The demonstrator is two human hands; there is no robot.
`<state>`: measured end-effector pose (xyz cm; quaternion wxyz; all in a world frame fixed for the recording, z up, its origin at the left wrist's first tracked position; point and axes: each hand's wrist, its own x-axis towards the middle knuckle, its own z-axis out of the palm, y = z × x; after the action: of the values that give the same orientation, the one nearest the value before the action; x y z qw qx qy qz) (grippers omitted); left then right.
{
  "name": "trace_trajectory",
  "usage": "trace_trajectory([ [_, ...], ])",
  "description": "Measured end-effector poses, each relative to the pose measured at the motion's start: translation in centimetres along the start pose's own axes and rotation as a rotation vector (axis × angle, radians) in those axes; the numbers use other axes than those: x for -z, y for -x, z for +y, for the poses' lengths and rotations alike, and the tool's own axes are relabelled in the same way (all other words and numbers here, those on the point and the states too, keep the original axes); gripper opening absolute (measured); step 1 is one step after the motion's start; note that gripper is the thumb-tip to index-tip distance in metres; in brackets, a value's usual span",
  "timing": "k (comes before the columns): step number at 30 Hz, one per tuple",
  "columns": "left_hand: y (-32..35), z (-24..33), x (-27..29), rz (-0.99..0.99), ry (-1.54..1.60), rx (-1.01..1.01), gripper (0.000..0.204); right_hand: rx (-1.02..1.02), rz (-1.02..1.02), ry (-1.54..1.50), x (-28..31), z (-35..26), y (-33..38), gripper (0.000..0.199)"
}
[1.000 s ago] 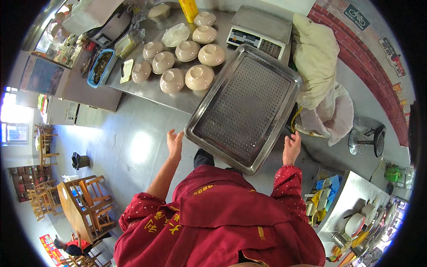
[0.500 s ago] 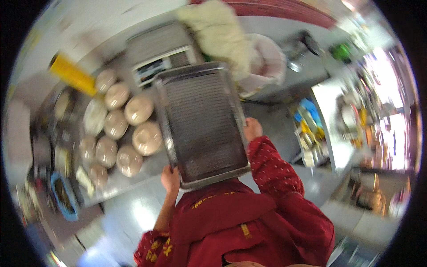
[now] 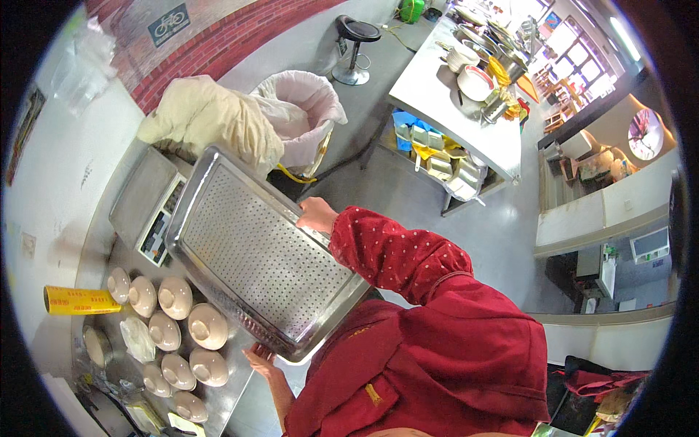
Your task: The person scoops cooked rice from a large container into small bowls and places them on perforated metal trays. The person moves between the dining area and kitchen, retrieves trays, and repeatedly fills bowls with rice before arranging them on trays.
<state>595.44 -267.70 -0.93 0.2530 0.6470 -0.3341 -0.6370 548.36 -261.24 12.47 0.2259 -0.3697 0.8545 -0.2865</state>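
Observation:
A large rectangular perforated metal tray [image 3: 255,247] is held tilted in front of my body. My right hand [image 3: 318,215] is closed round its right edge, in a red sleeve with white dots. At its near left corner, my left hand [image 3: 262,358] grips from beside and below, some fingers hidden by the rim. Just left of the tray, several beige bowls [image 3: 207,325] lie upside down on a steel table [image 3: 237,382]. The tray's far end reaches over part of a flat scale [image 3: 145,207].
A yellow roll [image 3: 80,300] lies at the table's far left. Beyond the tray are a cream cloth heap [image 3: 211,120], a lined bin [image 3: 306,109] and a black stool [image 3: 357,33]. A white table [image 3: 429,87] with dishes stands far right.
My body and view have swung to the right. The tray, still in both hands, has come round slanted, and its perforated base shows more brightly. The bowls now appear lower left.

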Motion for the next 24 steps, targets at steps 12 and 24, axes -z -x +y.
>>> trace_trajectory([
  [12, 3.4, -2.9, 2.0, 0.192, -0.246, -0.069, 0.077, -0.378, 0.134, -0.671, 18.1, 13.8, 6.8, 0.038],
  [24, 6.0, -1.4, -8.1, 0.225, -0.427, -0.008, 0.069, -0.732, 1.180, -1.359, 19.2, 40.7, 28.2, 0.024],
])
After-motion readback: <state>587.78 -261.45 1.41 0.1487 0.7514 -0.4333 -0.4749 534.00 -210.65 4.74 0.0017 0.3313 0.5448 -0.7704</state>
